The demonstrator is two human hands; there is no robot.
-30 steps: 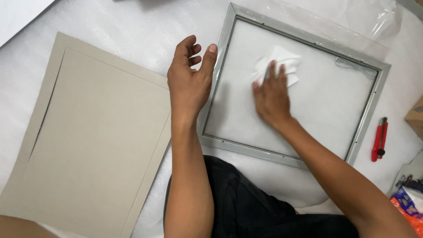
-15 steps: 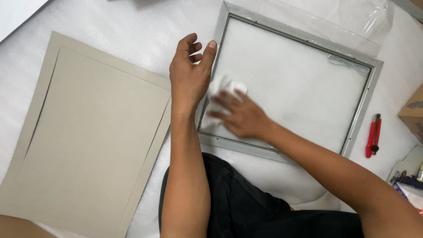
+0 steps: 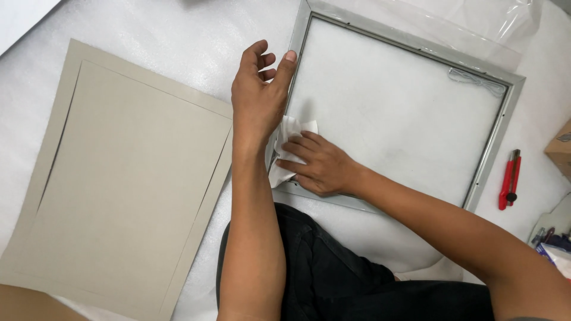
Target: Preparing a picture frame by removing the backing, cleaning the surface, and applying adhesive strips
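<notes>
White foam sheeting covers the whole work surface; can't tell if a worktop or the floor sits under it. Nothing of the room shows beyond it, only a slice of a pale panel at the top-left corner. Person sits at the near edge, dark trousers in view.

One grey metal picture frame lies flat at the far right of the sheeting, glazed pane inside. It's rotated a bit clockwise: long axis runs from the near-left corner up to the far right, left end pointing toward the person. A thin cord sits at its far-right inside corner. Clear plastic film is bunched along the frame's far edge.

Left hand rests on the frame's left rail, fingers loosely spread, thumb along the rail, gripping nothing. Right hand presses flat on one white cloth at the frame's near-left corner; fingers extended over it, not clenched. Cloth spills over the rail just beside the left wrist.

One grey-beige mat board with backing lies flat at the left of the sheeting, well apart from the frame, long axis running near to far.

One red utility knife lies just beside the frame's right rail, roughly parallel to it. Cardboard box corner at the right edge. Some small items at the near-right corner, too cropped to identify.
</notes>
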